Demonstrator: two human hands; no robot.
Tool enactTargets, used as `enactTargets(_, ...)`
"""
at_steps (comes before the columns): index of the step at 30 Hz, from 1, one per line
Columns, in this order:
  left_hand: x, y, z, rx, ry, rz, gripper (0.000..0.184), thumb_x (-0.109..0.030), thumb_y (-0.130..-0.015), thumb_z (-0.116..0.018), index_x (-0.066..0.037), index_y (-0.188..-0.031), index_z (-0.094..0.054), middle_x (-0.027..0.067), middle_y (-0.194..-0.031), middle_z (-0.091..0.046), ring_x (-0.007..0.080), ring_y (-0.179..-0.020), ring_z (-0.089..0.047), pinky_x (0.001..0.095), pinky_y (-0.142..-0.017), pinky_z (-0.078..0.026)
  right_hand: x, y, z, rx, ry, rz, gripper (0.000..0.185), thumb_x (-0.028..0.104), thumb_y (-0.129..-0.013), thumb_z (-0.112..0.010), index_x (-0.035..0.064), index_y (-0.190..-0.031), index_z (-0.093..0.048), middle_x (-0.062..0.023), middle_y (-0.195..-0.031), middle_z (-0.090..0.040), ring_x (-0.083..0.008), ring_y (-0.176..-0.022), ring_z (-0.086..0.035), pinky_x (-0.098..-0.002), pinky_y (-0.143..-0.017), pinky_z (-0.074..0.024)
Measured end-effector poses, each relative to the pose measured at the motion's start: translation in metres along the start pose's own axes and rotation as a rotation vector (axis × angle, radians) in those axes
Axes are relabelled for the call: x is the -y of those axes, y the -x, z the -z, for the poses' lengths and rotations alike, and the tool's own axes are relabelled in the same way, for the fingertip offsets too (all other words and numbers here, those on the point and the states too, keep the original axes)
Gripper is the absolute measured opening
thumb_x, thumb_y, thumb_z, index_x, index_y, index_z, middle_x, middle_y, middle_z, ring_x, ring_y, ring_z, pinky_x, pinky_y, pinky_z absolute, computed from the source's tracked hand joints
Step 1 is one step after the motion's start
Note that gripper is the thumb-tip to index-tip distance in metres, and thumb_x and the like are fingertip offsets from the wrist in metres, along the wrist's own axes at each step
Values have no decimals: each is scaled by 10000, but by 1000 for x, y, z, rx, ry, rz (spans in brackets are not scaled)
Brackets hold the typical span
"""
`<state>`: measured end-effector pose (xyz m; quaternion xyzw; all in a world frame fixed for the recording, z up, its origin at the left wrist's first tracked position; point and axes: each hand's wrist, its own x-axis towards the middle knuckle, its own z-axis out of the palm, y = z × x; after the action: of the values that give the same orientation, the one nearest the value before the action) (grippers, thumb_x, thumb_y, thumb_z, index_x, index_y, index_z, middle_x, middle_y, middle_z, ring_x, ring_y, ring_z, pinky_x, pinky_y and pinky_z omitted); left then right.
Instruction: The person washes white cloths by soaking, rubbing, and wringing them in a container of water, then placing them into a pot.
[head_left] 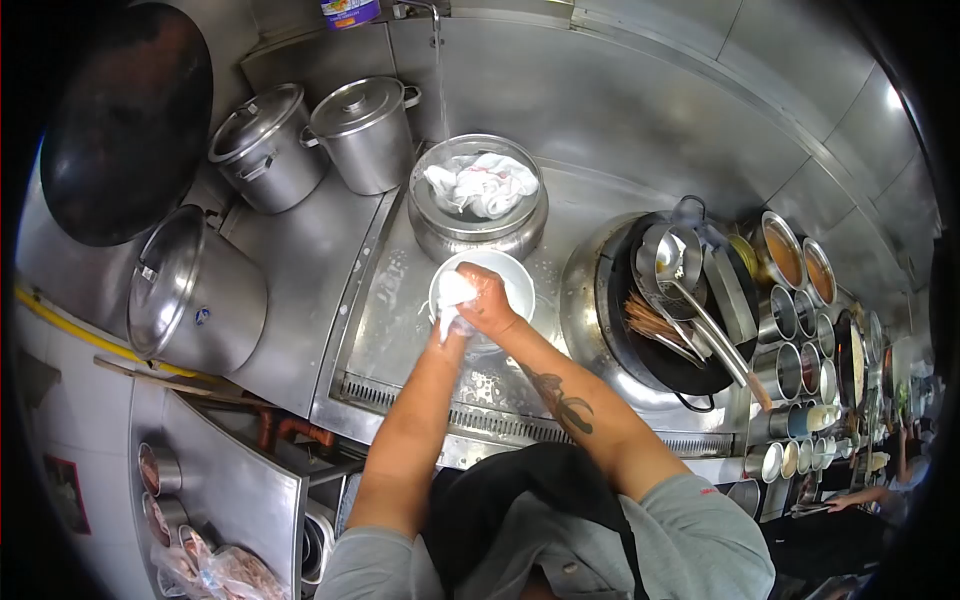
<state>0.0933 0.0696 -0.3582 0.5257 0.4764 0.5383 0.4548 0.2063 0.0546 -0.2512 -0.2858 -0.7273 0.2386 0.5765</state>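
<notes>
Both bare forearms (405,430) angled inward, the right one with a dark tattoo (568,405). The bare right hand (487,298) was curled up against the mostly hidden bare left hand (460,326).

The stainless-steel counter (275,300) carries three lidded stockpots (235,310) on its flat left section. A rimmed worktop (385,345) adjoins on the right, with a slotted drain channel (500,422) along its front edge. It supports a rounded steel pot (440,238) near the rear and a black wok (685,380) at right.
</notes>
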Motion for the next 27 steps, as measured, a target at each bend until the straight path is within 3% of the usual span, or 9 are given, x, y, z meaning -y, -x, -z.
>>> enactTargets(1,-5,-1,3,-13,-61,-10,425,-350,-889,-543,-65,-1203,-517,80,-1128,-592,225,-1005,-586,353,-882,-474,-3,-1,10,129,215,181,362,76,-681,-603,20,-1038,-585,-152,-972,-623,-329,-904,-602,-414,-790,-476)
enactTargets(3,-106,-8,6,-189,509,469,413,-339,-874,-562,-65,-1181,-530,89,-1067,-616,236,-925,-618,363,-870,-481,-4,-4,35,321,317,-79,377,77,-623,-668,28,-989,-591,-187,-927,-604,-375,-884,-577,-436,-769,-465)
enactTargets(4,-92,-20,18,-212,300,378,274,-253,-891,-533,-11,-1009,-583,126,-937,-645,264,-799,-638,388,-714,-505,-15,-2,44,327,339,-125,383,71,-636,-657,25,-1010,-589,-194,-976,-592,-377,-919,-568,-439,-782,-461)
enactTargets(7,-131,-24,43,-101,-813,-44,288,-277,-886,-500,-7,-928,-591,237,-928,-627,388,-842,-610,442,-729,-482,-27,11,65,463,570,-104,451,70,-664,-636,15,-1105,-558,-223,-1126,-531,-387,-1041,-518,-437,-861,-435)
enactTargets(11,-150,-34,52,85,-810,-21,403,-372,-891,-489,-24,-1050,-615,242,-1080,-605,406,-976,-580,427,-895,-431,12,1,76,873,826,-225,667,120,-661,-658,2,-1280,-438,-262,-1285,-420,-411,-1192,-413,-427,-994,-359)
enactTargets(15,-211,-17,17,108,-381,278,360,-324,-899,-545,-36,-1114,-576,146,-1050,-625,288,-905,-620,391,-817,-493,8,-17,66,646,204,-271,827,190,-648,-719,-5,-1355,-339,-225,-1293,-431,-344,-1207,-424,-391,-1018,-337)
enactTargets(17,-223,-18,2,157,279,503,340,-281,-902,-573,-44,-1144,-551,94,-1029,-621,222,-881,-622,363,-779,-517,19,-27,50,519,-135,-296,860,211,-652,-741,-3,-1368,-317,-187,-1296,-433,-293,-1199,-435,-369,-999,-352)
enactTargets(22,-302,-14,0,127,699,322,312,-224,-893,-600,-41,-1141,-547,86,-1010,-621,205,-900,-617,361,-813,-515,-28,-4,34,158,-321,-686,429,89,-748,-659,-41,-1140,-540,-74,-929,-652,-164,-897,-610,-267,-797,-476)
enactTargets(27,-324,3,55,-30,919,85,340,-261,-906,-569,-8,-1132,-548,118,-1079,-617,253,-1006,-596,417,-896,-480,-72,12,76,-91,-1001,-1094,382,170,-806,-564,-14,-1140,-541,-107,-984,-646,-227,-917,-626,-332,-821,-504)
